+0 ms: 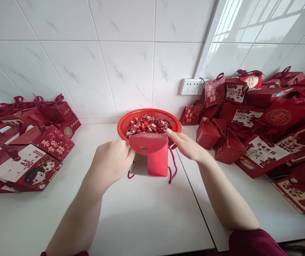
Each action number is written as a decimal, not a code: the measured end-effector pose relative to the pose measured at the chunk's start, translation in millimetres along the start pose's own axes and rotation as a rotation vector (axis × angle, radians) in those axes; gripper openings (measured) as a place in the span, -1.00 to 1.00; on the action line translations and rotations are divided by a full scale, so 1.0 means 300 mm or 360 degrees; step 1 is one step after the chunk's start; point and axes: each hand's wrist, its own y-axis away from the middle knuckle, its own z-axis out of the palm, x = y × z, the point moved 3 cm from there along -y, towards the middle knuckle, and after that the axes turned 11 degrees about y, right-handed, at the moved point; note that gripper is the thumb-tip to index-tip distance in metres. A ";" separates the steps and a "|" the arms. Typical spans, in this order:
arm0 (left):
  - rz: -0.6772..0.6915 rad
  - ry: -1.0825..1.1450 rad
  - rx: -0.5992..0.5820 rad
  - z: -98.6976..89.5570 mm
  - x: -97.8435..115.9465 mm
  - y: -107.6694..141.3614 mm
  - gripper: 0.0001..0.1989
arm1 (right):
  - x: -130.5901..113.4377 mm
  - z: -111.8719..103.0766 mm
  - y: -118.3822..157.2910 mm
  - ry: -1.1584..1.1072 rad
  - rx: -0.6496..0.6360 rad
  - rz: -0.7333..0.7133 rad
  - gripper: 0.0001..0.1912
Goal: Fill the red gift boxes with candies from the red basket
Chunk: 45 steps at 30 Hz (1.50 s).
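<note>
A red paper gift box [157, 160] is held up over the table in front of me, one of its sides showing white. Its rounded flap [148, 144] stands at the top and has a small oval hole. My left hand [114, 158] is closed on the box's left edge, its fingertips mostly hidden. On the right edge, my right hand [185, 145] grips with the thumb at the upper corner, the other fingers partly behind the box. Dark red cord [172, 165] hangs at both sides. Just behind it, a red plastic basket [177, 125] holds many wrapped candies [148, 124].
Red gift boxes with ribbons [29, 156] are piled at the left. A larger pile of red boxes [264, 117] fills the right side. A white power strip [191, 86] is against the tiled wall [128, 71]. A dark seam [197, 201] crosses the white table [147, 220].
</note>
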 end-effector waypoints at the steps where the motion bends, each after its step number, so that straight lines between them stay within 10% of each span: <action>1: -0.0033 -0.0049 -0.0037 0.005 -0.007 -0.002 -0.70 | -0.014 -0.013 0.010 0.0121 0.0237 -0.0063 -0.42; 5: -0.0175 -0.0143 -0.0264 0.035 -0.023 -0.008 -0.69 | -0.100 -0.018 0.088 0.0367 0.0612 -0.0552 -0.76; 11: -0.0160 -0.0123 -0.0494 0.082 0.006 -0.028 -0.75 | -0.178 0.115 0.150 0.0784 -0.0171 -0.1244 -0.77; 17: -0.0226 -0.0137 -0.0443 0.081 -0.021 -0.037 -0.76 | -0.163 0.100 0.146 0.1173 0.0076 -0.1038 -0.78; 28: -0.0219 0.0078 -0.0260 0.031 -0.022 -0.014 -0.66 | -0.104 0.094 0.098 0.1478 0.0253 -0.0007 -0.42; 37: -0.0030 0.0146 -0.0436 0.043 -0.011 0.007 -0.57 | -0.095 0.077 0.097 0.1218 0.0082 0.0072 -0.60; 41: 0.0098 -0.0030 -0.0093 0.040 0.030 0.010 -0.44 | -0.084 0.076 0.085 0.1457 0.0149 0.0171 -0.66; 45: 0.0307 -0.0156 0.0373 0.021 0.054 0.018 -0.73 | -0.085 0.092 0.087 0.1520 0.0089 0.0159 -0.64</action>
